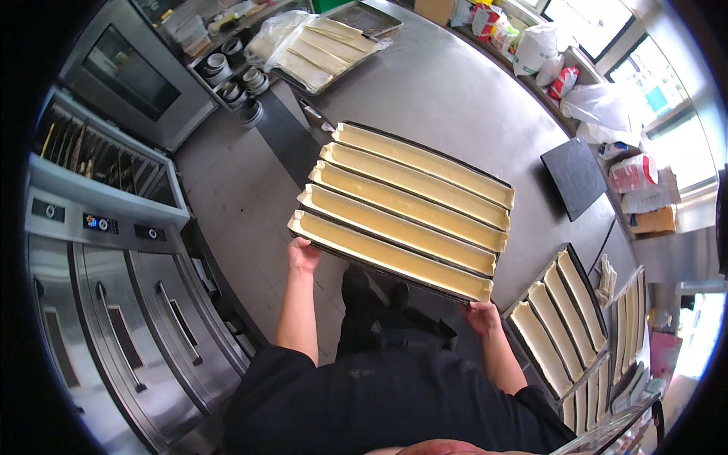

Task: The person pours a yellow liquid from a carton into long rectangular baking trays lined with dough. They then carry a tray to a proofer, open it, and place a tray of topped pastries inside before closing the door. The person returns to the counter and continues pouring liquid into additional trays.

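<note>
A black baking tray (392, 273) is carried in front of my body, over the floor and the near side of the worktable. On it lie several long, narrow pastry shells (406, 202) side by side, with folded ends and a smooth pale-yellow filling. My left hand (303, 256) grips the tray's near left corner, its thumb on the rim. At the near right corner my right hand (483, 317) holds the tray from beneath, its fingers partly hidden.
A steel worktable (443, 85) carries a tray of pastry sheets (327, 54) under plastic and a dark board (574, 179). More pastry-lined trays (560, 324) are at right, near a white glove (607, 281). Steel ovens (119, 318) line the left. Metal rings (253, 82) sit on a shelf.
</note>
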Tool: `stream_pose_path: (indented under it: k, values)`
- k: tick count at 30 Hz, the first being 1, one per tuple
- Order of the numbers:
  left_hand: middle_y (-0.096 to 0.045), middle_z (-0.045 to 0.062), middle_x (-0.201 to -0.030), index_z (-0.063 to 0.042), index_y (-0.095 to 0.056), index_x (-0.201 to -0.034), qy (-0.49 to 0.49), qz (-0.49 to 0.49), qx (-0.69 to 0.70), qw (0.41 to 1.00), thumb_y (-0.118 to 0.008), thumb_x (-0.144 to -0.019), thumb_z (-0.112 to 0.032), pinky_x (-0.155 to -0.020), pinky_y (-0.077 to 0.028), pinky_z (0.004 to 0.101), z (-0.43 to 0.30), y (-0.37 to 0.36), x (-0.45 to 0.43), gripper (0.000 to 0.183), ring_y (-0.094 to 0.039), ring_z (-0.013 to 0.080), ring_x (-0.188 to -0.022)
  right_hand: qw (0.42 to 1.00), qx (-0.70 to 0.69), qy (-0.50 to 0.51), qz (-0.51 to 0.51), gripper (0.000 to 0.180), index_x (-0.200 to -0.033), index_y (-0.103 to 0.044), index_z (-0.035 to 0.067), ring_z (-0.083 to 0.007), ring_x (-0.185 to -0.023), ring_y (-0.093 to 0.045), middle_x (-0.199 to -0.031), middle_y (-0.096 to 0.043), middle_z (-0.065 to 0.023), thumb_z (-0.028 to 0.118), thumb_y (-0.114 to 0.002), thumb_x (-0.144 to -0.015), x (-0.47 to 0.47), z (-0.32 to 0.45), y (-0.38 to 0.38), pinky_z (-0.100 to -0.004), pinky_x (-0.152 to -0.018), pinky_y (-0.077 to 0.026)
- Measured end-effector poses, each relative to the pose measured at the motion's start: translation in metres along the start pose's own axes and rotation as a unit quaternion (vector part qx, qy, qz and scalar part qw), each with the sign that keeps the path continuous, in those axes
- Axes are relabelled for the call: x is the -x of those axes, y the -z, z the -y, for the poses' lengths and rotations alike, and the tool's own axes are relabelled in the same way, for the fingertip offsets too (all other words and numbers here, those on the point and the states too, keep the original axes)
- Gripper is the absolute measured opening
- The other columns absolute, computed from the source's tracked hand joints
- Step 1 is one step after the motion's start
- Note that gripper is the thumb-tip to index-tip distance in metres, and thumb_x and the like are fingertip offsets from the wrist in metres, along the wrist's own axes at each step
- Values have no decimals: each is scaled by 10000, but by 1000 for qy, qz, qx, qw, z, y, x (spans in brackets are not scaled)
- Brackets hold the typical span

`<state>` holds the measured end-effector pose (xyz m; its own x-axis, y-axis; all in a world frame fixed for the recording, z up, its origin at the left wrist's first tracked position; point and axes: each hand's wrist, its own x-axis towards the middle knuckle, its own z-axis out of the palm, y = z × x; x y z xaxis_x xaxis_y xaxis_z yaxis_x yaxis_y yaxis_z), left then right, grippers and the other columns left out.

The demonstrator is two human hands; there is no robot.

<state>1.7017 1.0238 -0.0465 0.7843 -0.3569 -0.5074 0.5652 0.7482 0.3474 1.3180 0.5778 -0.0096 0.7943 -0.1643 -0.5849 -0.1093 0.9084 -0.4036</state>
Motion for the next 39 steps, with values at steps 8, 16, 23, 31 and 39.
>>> stream_pose_path:
  k: [8, 16, 23, 31, 39]
  values:
    - [-743, 122, -1258, -3, -637, -1350, 67, 1, -29, 997, -622, -671, 7, -1055, -593, 466, -37, -36, -117, 680, -711, 343, -1179, 998, -3, 23, -52, 768, -1471, -568, 82, -327, -1329, -619, -1448, -649, -109, -59, -791, -750, -53, -14, -62, -544, -1143, -483]
    - [-744, 128, -1235, 17, -683, -1211, 106, 8, -8, 994, -640, -703, -8, -1117, -510, 441, -42, -90, -213, 510, -668, 316, -1215, 978, -126, 125, -110, 649, -1454, -573, 26, -368, -1311, -644, -1384, -690, -164, -108, -671, -827, -100, -48, -80, -554, -1217, -468]
    - [-761, 137, -1080, -13, -711, -1091, 136, 47, -120, 982, -601, -833, -138, -987, -549, 447, -25, -144, -240, 307, -704, 300, -1060, 978, -157, 92, -103, 454, -1415, -544, -136, -327, -1386, -585, -1435, -634, -246, -87, -501, -966, -124, -58, -77, -414, -1223, -471]
    - [-470, 146, -1627, -116, -388, -1655, 95, 84, -326, 937, -621, -924, -425, -1291, -181, 540, -34, -142, -210, 827, -349, 336, -1571, 989, -108, -50, -92, 366, -1411, -602, -25, -324, -1380, -597, -1411, -674, -196, 97, -533, -1073, -166, -30, -99, -431, -1185, -498]
    - [-647, 191, -1500, -117, -589, -1530, 120, 38, -370, 921, -620, -1056, -469, -1011, -541, 447, -207, -3, -109, 591, -739, 282, -1172, 985, 103, -138, 24, 325, -1371, -659, 72, -297, -1335, -635, -1394, -707, -130, 248, -564, -1115, -211, -56, -226, -435, -1116, -543]
